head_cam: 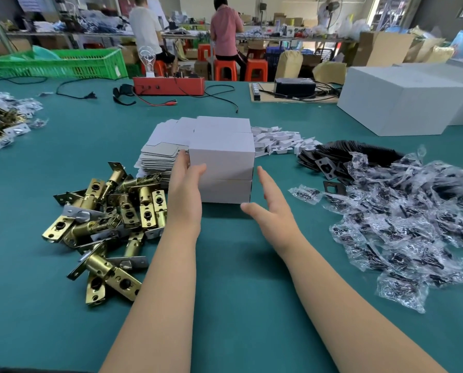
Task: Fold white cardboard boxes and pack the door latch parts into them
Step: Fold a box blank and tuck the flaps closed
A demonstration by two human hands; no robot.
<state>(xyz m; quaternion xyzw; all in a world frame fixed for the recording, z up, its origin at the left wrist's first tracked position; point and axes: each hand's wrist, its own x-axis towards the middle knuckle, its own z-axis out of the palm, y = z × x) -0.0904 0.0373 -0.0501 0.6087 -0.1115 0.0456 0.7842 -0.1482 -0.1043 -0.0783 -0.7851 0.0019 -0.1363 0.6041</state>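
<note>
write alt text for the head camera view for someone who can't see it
Two bare hands reach for two stacked white cardboard boxes on a green table: the left hand touches the stack's side, the right hand is open beside it. Brass door latches lie left, bagged black screws right, flat box blanks behind.

Green surface (225,265), loaded with parts.
Centre: folded white boxes (222,168); lower left: brass latches (112,219); right: bagged screws (413,224).

Matt white cardboard boxes (222,168) sit on a smooth teal counter (225,265) between shiny brass-coloured metal latches (112,211) and glossy, crinkled clear plastic bags (402,224).
</note>
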